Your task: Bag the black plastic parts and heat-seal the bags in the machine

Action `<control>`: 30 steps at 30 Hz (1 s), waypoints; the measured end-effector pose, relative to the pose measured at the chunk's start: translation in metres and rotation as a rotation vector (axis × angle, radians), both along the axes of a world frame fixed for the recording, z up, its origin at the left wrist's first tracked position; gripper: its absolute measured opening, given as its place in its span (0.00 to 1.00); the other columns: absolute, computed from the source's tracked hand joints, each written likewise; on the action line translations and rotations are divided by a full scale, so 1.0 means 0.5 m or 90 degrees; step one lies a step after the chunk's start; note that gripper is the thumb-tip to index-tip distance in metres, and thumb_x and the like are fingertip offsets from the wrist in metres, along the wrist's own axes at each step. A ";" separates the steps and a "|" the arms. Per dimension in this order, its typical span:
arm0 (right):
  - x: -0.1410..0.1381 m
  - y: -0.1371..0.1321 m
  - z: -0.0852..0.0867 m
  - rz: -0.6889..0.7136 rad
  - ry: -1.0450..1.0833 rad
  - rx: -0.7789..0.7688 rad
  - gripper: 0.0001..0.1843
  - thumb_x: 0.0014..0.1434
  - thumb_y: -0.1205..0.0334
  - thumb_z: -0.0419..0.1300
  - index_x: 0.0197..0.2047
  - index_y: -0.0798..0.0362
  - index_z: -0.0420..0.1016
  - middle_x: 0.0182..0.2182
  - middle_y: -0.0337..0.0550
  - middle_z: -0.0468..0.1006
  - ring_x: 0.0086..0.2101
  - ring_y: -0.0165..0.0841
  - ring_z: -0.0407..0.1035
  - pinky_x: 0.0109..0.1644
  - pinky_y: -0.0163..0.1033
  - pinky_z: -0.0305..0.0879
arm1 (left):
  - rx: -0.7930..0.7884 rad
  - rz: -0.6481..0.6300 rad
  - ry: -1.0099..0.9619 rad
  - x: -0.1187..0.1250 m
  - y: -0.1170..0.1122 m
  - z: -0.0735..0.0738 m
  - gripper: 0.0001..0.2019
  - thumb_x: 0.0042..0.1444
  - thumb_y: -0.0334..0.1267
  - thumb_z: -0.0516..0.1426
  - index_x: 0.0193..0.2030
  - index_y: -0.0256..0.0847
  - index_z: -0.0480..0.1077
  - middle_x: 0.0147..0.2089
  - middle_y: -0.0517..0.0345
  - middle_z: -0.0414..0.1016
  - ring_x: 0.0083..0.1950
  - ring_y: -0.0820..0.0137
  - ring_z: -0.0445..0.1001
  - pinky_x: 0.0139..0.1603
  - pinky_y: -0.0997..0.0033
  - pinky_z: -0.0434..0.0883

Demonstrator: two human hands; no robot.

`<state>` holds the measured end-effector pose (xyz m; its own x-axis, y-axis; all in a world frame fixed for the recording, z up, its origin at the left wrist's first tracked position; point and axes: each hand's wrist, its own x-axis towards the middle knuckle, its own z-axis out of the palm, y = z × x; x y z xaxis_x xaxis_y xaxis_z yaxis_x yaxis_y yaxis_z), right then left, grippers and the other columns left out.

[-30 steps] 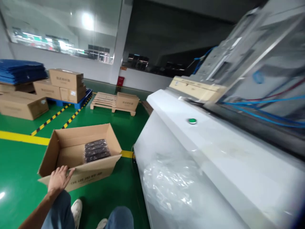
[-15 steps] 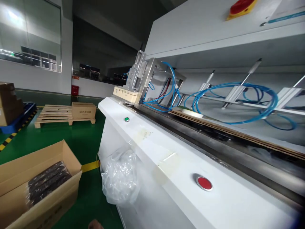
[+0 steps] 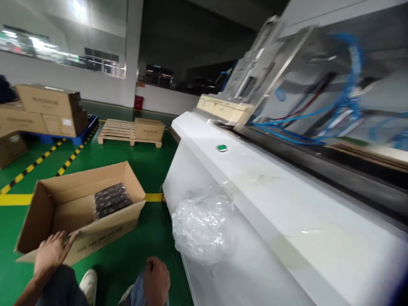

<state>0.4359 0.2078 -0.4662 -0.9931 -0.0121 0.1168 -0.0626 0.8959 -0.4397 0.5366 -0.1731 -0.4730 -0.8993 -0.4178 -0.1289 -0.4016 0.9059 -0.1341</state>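
Note:
My left hand [image 3: 51, 254] lies with fingers spread on the near flap of an open cardboard box [image 3: 41, 212] on the green floor. Inside the box, at its right end, lies a stack of dark wrapped packs [image 3: 111, 199]. My right hand [image 3: 157, 278] rests on my right knee, fingers curled; nothing shows in it. I sit beside a long white machine [image 3: 287, 221] that fills the right half of the view.
A clear plastic bag [image 3: 200, 225] hangs on the machine's side. A green button [image 3: 222, 148] sits on its top. Blue hoses [image 3: 318, 114] run behind. A wooden pallet [image 3: 117, 131] with a carton and stacked cartons [image 3: 47, 110] stand further back.
The view swung right along the machine, then back left. My left hand is again on the box flap, and my right hand has come into view on my knee.

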 end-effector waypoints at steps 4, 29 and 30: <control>-0.006 -0.003 0.016 0.043 -0.041 0.012 0.23 0.63 0.73 0.50 0.38 0.45 0.86 0.35 0.47 0.87 0.41 0.46 0.83 0.45 0.45 0.72 | 0.023 0.023 0.010 -0.010 0.004 0.014 0.30 0.68 0.31 0.46 0.70 0.58 0.72 0.67 0.44 0.77 0.63 0.49 0.77 0.56 0.56 0.73; -0.094 -0.162 0.029 0.319 -0.012 -0.092 0.27 0.76 0.55 0.49 0.72 0.51 0.70 0.37 0.46 0.88 0.37 0.38 0.83 0.42 0.38 0.75 | 0.256 0.181 0.024 -0.011 0.005 0.036 0.22 0.70 0.49 0.50 0.42 0.43 0.84 0.45 0.43 0.85 0.48 0.49 0.84 0.43 0.61 0.75; -0.112 -0.197 0.021 0.362 -0.006 -0.100 0.27 0.76 0.54 0.49 0.72 0.52 0.71 0.37 0.46 0.88 0.37 0.37 0.83 0.43 0.37 0.75 | 0.274 0.183 0.007 -0.017 -0.012 0.033 0.22 0.69 0.51 0.52 0.37 0.43 0.84 0.40 0.44 0.85 0.44 0.50 0.84 0.41 0.62 0.74</control>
